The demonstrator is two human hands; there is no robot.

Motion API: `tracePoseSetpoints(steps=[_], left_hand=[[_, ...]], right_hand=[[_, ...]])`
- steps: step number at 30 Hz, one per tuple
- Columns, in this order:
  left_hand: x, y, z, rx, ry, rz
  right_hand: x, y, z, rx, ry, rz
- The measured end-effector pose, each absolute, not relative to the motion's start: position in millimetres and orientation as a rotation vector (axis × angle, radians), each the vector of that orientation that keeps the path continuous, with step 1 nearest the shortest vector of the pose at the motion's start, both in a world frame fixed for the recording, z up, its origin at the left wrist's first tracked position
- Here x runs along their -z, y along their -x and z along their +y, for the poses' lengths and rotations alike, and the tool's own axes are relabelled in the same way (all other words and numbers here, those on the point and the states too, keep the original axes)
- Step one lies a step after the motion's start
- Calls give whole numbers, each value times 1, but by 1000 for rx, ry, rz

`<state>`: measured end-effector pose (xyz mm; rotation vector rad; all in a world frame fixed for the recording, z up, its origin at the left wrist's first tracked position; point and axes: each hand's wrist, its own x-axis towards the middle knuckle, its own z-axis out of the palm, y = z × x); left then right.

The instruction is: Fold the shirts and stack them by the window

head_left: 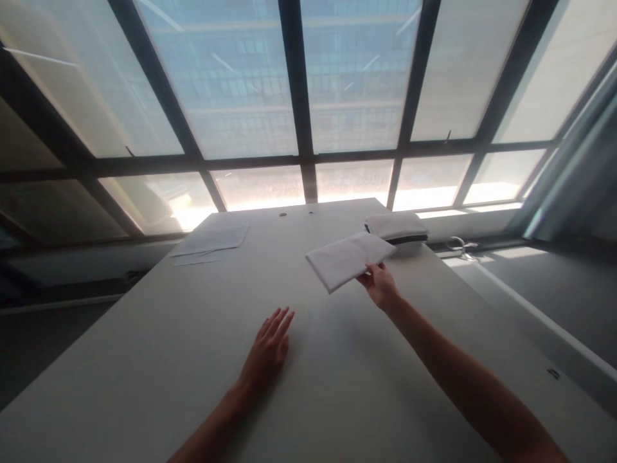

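Observation:
My right hand (380,283) grips the near right edge of a flat white folded piece (349,258), which looks like cloth or a soft pouch. The piece is held above the table, its right corner in front of a stack of similar folded pieces (398,226) with a dark layer among them. My left hand (266,347) rests low over the white table (193,347), fingers stretched out and holding nothing. It is nearest to the bare tabletop, left of and closer to me than the held piece.
White sheets (212,239) lie at the table's far left. Two small dark spots show near the far edge. Large windows (357,77) with dark frames stand behind the table. On the right are a white cable (463,247) and a grey curtain (573,167).

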<state>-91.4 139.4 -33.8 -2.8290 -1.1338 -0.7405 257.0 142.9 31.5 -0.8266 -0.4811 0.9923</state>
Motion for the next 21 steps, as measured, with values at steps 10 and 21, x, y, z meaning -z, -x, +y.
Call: tracePoseSetpoints(steps=[10, 21], left_hand=[[53, 100, 153, 704, 2821, -1078], [51, 108, 151, 613, 2819, -1131]], right_hand=[[-92, -444, 213, -593, 677, -393], [-41, -489, 264, -564, 889, -528]])
